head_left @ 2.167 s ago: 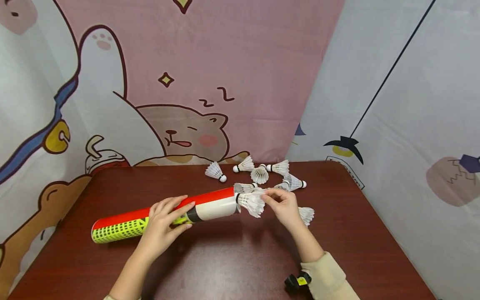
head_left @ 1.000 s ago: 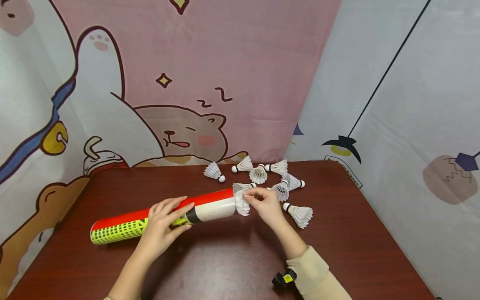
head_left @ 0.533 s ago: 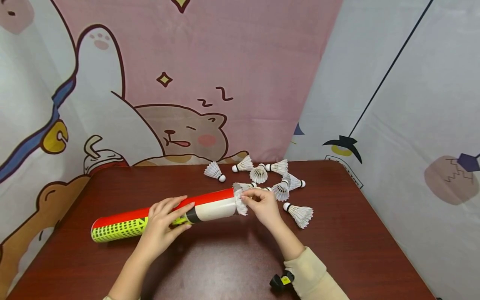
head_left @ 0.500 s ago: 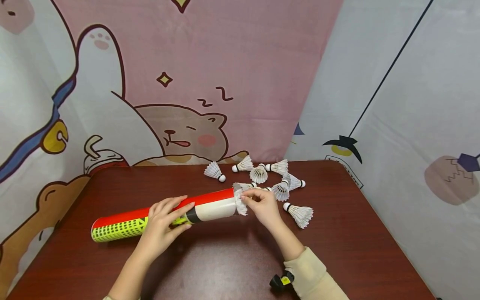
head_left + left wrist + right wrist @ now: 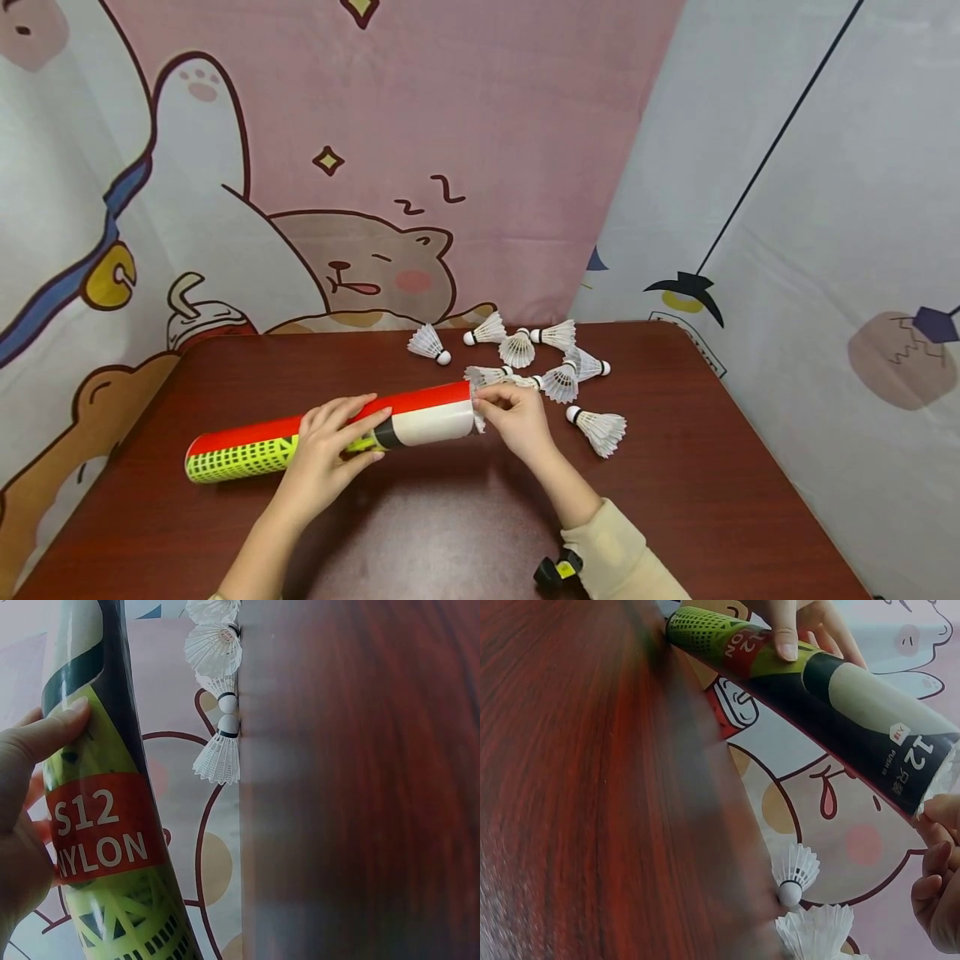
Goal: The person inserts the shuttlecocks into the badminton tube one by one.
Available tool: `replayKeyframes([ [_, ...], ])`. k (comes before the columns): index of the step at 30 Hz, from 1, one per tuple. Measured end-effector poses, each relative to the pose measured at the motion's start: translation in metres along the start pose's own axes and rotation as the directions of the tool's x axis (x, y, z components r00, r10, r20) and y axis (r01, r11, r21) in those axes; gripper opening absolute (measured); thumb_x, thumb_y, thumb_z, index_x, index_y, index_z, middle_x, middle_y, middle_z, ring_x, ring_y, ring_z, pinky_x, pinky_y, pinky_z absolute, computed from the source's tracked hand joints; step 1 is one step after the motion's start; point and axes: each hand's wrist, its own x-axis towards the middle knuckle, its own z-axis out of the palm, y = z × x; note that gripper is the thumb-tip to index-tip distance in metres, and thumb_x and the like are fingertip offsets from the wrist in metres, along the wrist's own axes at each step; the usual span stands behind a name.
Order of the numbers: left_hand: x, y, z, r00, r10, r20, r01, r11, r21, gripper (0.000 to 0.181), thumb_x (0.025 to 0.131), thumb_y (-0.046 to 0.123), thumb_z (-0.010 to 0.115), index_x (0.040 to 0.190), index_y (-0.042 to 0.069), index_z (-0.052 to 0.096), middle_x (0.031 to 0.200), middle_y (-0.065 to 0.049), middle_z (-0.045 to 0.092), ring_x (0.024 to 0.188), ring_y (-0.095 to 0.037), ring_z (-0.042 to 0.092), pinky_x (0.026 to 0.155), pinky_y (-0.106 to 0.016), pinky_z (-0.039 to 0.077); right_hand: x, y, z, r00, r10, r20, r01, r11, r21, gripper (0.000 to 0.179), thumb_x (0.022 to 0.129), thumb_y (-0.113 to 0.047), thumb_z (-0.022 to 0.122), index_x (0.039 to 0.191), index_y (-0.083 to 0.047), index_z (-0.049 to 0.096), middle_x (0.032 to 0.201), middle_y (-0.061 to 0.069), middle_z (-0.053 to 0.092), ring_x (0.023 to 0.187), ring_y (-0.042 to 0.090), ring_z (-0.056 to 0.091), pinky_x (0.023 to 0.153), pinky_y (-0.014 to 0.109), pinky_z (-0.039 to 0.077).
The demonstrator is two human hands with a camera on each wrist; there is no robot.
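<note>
My left hand (image 5: 324, 446) grips the middle of a long red, white and yellow-green shuttlecock tube (image 5: 433, 413), thumb on the near side and fingers over the top. In the left wrist view the tube (image 5: 112, 825) bears the printing "S12 NYLON". The tube's mouth faces right, where a white shuttlecock (image 5: 479, 425) sits almost wholly inside; only the edge of its skirt shows. My right hand (image 5: 521, 421) pinches that edge between thumb and forefinger. The right wrist view shows the shuttlecock's skirt (image 5: 946, 776) at the mouth, above the right fingertips.
Several loose shuttlecocks lie on the brown table (image 5: 420, 542) behind and right of the tube, including one at the back left (image 5: 429, 343) and one right of my right hand (image 5: 600, 430). A printed cartoon cloth (image 5: 525, 167) hangs behind the table.
My right hand has moved left with the shuttlecock, whose skirt stood outside the tube at first and is now nearly all inside. The left hand and the tube have hardly moved.
</note>
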Motion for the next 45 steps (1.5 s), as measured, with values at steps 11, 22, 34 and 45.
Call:
replayKeyframes([
  [11,-0.0006,-0.0009,-0.0002,1.0,0.001,0.006,-0.001,1.0,-0.006,0.055,0.088,0.06,0.049,0.13,0.026,0.062,0.135,-0.004,0.053,0.121,-0.032,0.043,0.094,-0.059,0.024,-0.0023,-0.0014,0.0058,0.999,0.013,0.032,-0.014,1.0,0.007,0.01,0.077,0.014,0.067,0.084,0.009,0.072,0.069,0.014,0.066,0.056,0.006,0.05,0.051,0.019,0.039],
  [22,0.0003,0.0012,0.0011,1.0,0.008,-0.003,-0.008,1.0,-0.003,0.071,0.065,0.012,0.087,0.13,0.026,0.062,0.134,-0.004,0.053,0.119,-0.032,0.044,0.092,-0.059,0.024,-0.0056,0.0036,0.0042,1.0,0.009,0.013,-0.009,1.0,0.014,0.011,0.08,0.01,0.069,0.09,0.008,0.073,0.077,0.015,0.07,0.063,0.007,0.057,0.056,0.02,0.046],
  [34,0.0003,0.0025,0.0012,1.0,-0.008,0.0,0.008,1.0,-0.005,0.071,0.065,0.012,0.088,0.13,0.026,0.062,0.134,-0.004,0.053,0.119,-0.031,0.044,0.093,-0.059,0.023,-0.007,-0.001,0.0003,0.999,-0.036,-0.006,0.035,0.998,-0.055,0.015,0.08,0.008,0.07,0.094,0.005,0.074,0.078,0.012,0.07,0.059,0.015,0.054,0.052,0.024,0.044],
  [45,0.0,0.0,0.0004,1.0,0.003,0.001,-0.003,1.0,-0.017,0.054,0.081,0.041,0.073,0.131,0.026,0.061,0.135,-0.003,0.053,0.12,-0.03,0.043,0.093,-0.059,0.023,-0.0038,0.0041,-0.0013,0.99,-0.134,-0.053,0.131,0.99,-0.052,0.012,0.078,0.01,0.072,0.088,0.004,0.074,0.084,0.013,0.07,0.066,0.018,0.058,0.055,0.026,0.046],
])
